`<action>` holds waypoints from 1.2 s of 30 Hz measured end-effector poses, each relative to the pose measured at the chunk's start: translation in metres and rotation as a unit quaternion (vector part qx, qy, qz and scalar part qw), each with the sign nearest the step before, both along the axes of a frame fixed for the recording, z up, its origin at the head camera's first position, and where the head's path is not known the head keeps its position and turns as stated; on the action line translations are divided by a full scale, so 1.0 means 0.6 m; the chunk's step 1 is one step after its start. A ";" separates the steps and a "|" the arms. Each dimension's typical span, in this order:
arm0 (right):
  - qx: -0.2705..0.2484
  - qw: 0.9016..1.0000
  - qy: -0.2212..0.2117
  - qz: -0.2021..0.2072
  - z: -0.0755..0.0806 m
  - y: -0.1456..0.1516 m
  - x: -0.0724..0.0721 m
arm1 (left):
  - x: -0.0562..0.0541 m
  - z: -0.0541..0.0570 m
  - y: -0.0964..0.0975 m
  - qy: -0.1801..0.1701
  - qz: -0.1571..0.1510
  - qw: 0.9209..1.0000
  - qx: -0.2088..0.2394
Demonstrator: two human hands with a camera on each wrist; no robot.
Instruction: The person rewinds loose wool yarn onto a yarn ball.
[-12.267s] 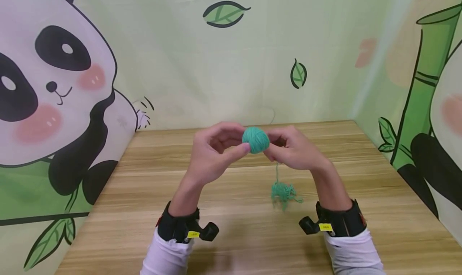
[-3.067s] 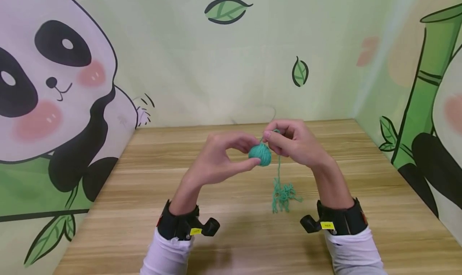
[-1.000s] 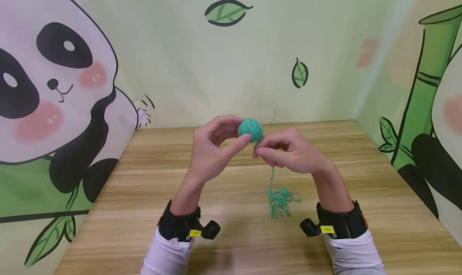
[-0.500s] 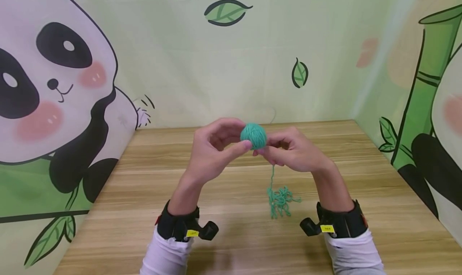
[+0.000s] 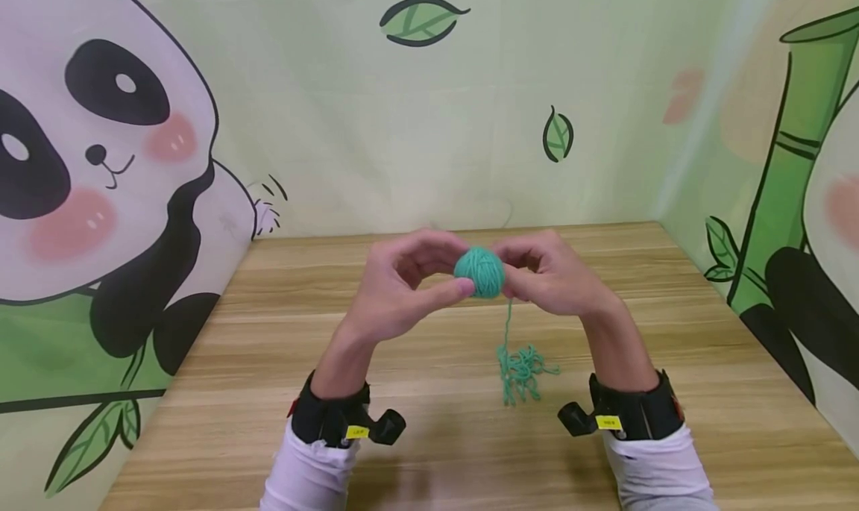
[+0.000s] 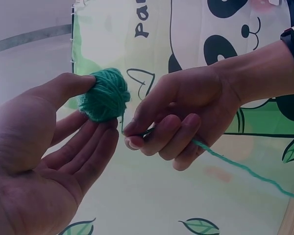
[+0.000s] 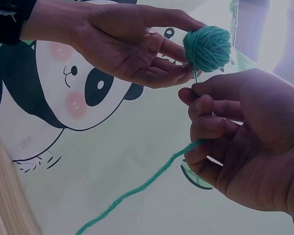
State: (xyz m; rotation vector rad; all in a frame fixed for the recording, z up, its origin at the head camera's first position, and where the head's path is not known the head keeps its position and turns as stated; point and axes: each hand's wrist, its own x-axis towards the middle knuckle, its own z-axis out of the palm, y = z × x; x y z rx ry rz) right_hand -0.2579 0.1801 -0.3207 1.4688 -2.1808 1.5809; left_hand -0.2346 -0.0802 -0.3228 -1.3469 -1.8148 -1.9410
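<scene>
1. Yarn ball (image 5: 479, 272) has dipped & shifted slightly toward R hand (image 5: 557, 276) vs 0.5 s ago; held in the air above table (image 5: 268, 362).
2. L hand (image 5: 396, 291), at ball's left: thumb + fingertips grip ball, palm off it. Risk: hold looks light, so a hard tug on strand (image 6: 235, 163) cd pop ball out & drop it.
3. R hand, just beside ball on its right: thumb + forefinger pinch strand, rest of fingers curled, strand running thru. Risk: loose pinch = slack, outer turns prob. slide off ball. Diff: in head view, R fingertips showed under ball 0.5 s ago; now mostly hidden behind it.
4. Loose yarn (image 5: 526, 371), on table, lower than ball & a bit right of it; strand runs up from it to R hand. Risk: loops look tangled, so a quick pull cd jam a knot or drag the whole lot. Diff: abt same as 0.5 s ago.
</scene>
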 end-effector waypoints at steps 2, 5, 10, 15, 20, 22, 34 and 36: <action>-0.005 1.000 0.001 -0.009 0.000 0.000 0.000 | 0.000 -0.001 -0.001 -0.001 0.000 1.000 -0.006; -0.016 1.000 -0.002 -0.022 0.000 -0.001 0.001 | 0.000 -0.001 -0.001 0.001 -0.003 1.000 -0.020; -0.034 0.999 -0.026 -0.026 0.001 -0.003 0.004 | 0.000 -0.001 -0.002 0.006 -0.010 0.998 -0.057; -0.037 0.998 -0.046 -0.024 0.003 -0.005 0.007 | -0.002 -0.001 -0.003 0.021 -0.014 0.995 -0.094; -0.042 0.997 -0.055 -0.037 0.004 -0.005 0.008 | -0.004 -0.002 -0.003 0.045 0.015 0.990 -0.129; -0.046 0.996 -0.054 -0.045 0.005 -0.004 0.009 | -0.006 -0.004 -0.003 0.056 0.033 0.987 -0.143; -0.063 0.995 -0.047 -0.056 0.007 -0.001 0.012 | -0.015 -0.008 0.002 0.116 0.119 0.968 -0.190; -0.066 0.995 -0.047 -0.056 0.008 -0.001 0.013 | -0.016 -0.009 0.003 0.118 0.129 0.966 -0.192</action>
